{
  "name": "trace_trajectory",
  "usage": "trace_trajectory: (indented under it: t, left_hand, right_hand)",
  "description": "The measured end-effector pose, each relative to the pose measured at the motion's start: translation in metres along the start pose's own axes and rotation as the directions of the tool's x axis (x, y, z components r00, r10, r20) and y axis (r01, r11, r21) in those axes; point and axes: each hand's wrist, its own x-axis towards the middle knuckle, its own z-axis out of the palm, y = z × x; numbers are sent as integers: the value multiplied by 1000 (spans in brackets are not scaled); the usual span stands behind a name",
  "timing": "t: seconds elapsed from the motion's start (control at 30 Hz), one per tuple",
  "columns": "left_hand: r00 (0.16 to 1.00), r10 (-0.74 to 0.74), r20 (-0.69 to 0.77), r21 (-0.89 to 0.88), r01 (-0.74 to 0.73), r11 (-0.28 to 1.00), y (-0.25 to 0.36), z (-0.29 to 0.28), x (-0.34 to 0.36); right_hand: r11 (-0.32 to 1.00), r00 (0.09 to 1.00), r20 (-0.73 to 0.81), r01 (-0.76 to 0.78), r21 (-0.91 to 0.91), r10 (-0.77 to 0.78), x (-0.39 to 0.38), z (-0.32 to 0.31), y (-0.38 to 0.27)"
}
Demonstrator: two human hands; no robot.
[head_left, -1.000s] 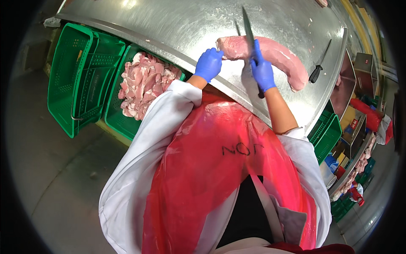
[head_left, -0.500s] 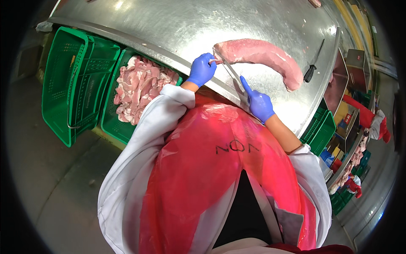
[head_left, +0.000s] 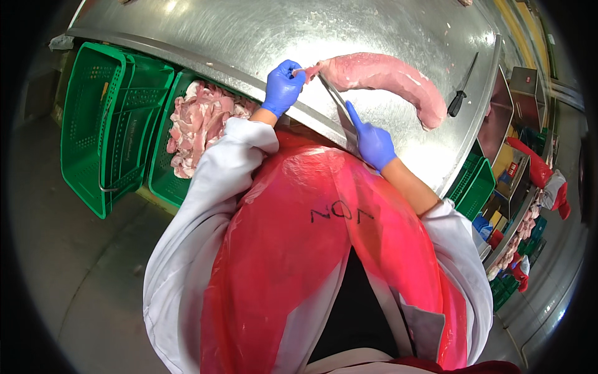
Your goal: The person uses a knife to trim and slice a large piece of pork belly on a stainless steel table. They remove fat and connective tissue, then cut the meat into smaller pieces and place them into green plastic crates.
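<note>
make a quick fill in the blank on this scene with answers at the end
Of the left hand and the right hand, the one holding the knife is the ____ one.
The meat strip at one end of the long meat piece is gripped by the ____ hand.
The second knife, lying on the metal table, has a handle coloured ____.
The heaped meat pieces sit in a crate coloured ____.
Answers: right; left; black; green.
</note>
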Motion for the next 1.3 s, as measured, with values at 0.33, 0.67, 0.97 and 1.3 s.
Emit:
trace_trajectory:
  t: [0.33, 0.67, 0.97, 1.3]
  left_hand:
    - [990, 139, -37, 429, -110, 897, 137, -80, -61]
    - [926, -66, 371, 924, -361, 123, 74, -92, -8]
    - [748, -449, 489, 872, -409, 269, 25, 189, 147]
    - [671, 100, 735, 677, -733, -63, 15, 175, 34]
  right_hand:
    - [920, 959, -285, 97, 379, 16, 62, -36, 3]
    - [383, 642, -250, -74, 921, 725, -14, -10, 193]
    - [620, 612, -385, -226, 752, 691, -6, 17, 205]
    - [727, 654, -487, -144, 671, 579, -2, -17, 162]
